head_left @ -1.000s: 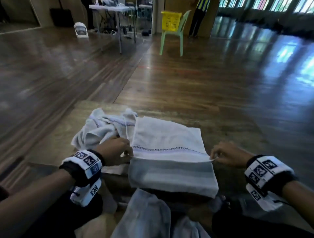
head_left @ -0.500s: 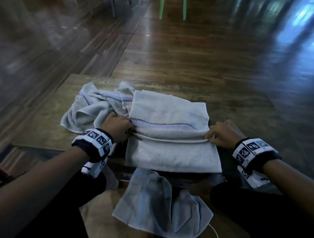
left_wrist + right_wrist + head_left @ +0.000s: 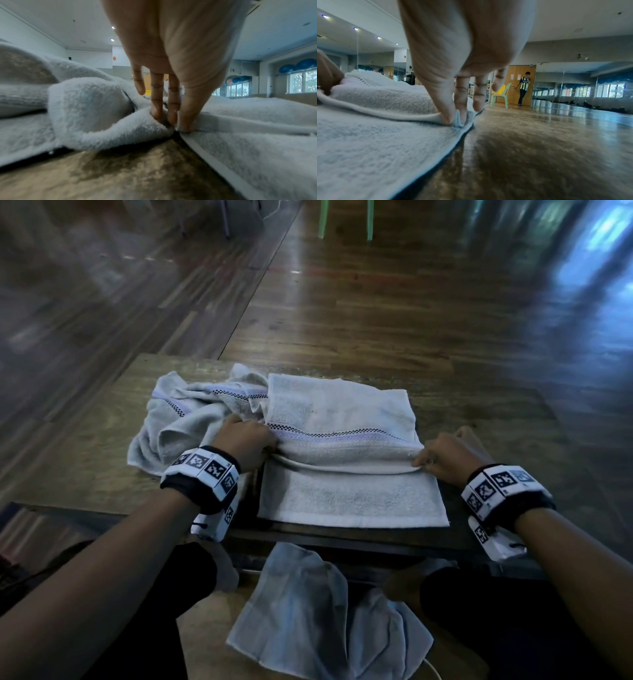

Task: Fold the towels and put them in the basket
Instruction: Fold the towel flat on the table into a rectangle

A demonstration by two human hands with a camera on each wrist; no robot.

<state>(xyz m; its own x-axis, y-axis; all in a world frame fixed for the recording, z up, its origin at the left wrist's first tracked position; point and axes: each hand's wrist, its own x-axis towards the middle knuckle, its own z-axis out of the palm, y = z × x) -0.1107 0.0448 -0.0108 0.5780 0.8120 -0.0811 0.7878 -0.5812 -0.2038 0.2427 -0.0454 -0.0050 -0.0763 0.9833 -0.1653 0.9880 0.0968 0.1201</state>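
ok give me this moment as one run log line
step: folding towel | left hand: pinches left end of folded edge | right hand: pinches right end | basket: not in view

The towel (image 3: 346,453) on the table is soft cloth, white and fluffy, with tiny loops all over it; up close (image 3: 248,148) it looks fuzzy and matt. Its hem (image 3: 385,115) is flat, smooth cloth, and a woven band (image 3: 342,436) with little dark checks runs across it. The crumpled towel (image 3: 191,419) beside it is the same fuzzy cloth. The cloth (image 3: 308,611) lower down looks thinner and smoother. The table (image 3: 85,446) is wood, dull and a bit rough, with grain showing. The floor (image 3: 376,302) is wood planks, very shiny, with light bouncing off it. The chair (image 3: 500,94) far away looks like smooth green plastic. The wrist bands (image 3: 205,470) look like dark cloth with smooth white printed tags.
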